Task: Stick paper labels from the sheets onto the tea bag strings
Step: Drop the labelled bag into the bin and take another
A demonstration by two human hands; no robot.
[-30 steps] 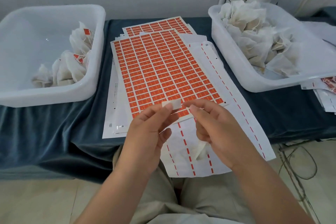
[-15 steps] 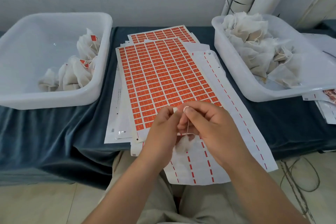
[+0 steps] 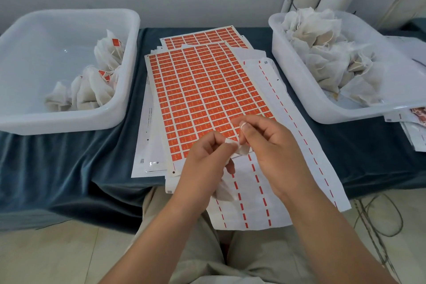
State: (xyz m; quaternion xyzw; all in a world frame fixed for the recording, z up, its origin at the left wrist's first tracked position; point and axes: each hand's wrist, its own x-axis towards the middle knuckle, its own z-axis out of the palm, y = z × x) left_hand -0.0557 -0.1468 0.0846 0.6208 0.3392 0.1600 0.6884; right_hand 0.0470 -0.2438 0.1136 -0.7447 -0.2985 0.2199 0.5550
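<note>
Paper label (image 3: 231, 143), pinched between left hand (image 3: 202, 163), right hand (image 3: 274, 145)

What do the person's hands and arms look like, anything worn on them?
Both the left hand and right hand are bare: no gloves, rings, watch or wristbands visible. Forearms are uncovered, with no sleeves in view. Light beige trousers show below.

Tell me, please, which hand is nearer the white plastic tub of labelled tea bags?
Left. The left hand sits right of that white plastic tub, over the orange label sheet; the right hand is further right.
</note>
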